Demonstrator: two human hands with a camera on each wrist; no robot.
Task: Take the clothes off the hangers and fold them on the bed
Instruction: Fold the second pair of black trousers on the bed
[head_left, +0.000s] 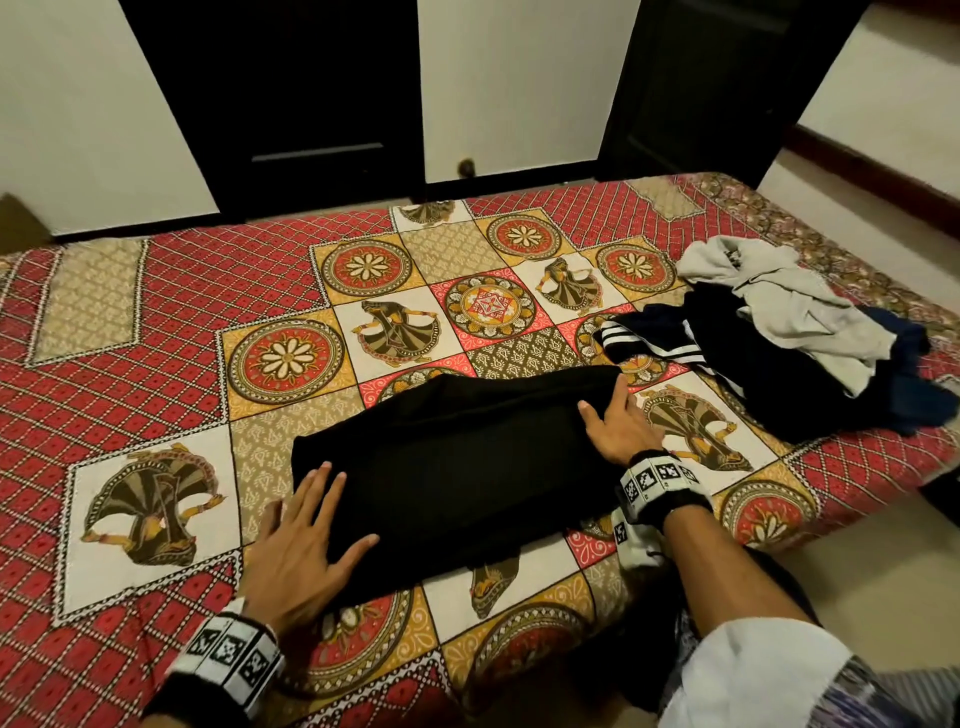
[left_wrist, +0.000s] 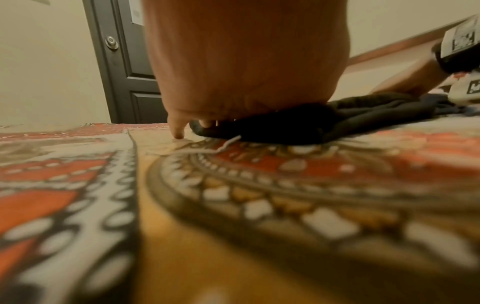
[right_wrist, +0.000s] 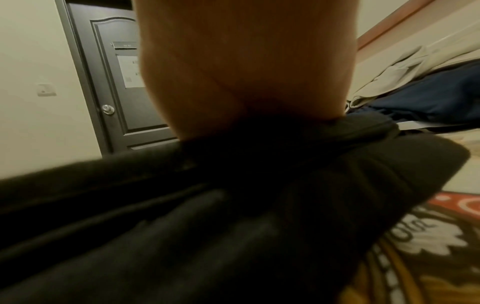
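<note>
A black garment (head_left: 457, 462) lies partly folded into a long band on the patterned bedspread (head_left: 171, 332). My left hand (head_left: 306, 540) lies flat on its left end with fingers spread and straight. My right hand (head_left: 618, 421) rests on its right end, fingers straight, thumb out on the cloth. In the left wrist view the black garment (left_wrist: 298, 127) sits under my left hand's (left_wrist: 241, 61) fingers, with a fingertip touching the bedspread. In the right wrist view my right hand's (right_wrist: 246, 67) palm presses on the black garment (right_wrist: 207, 216).
A loose heap of clothes lies at the bed's right: a grey garment (head_left: 789, 301), a black piece with white stripes (head_left: 649, 343) and a navy one (head_left: 904, 353). Dark doors (head_left: 291, 98) and white walls stand behind the bed. Floor shows at the right (head_left: 883, 587).
</note>
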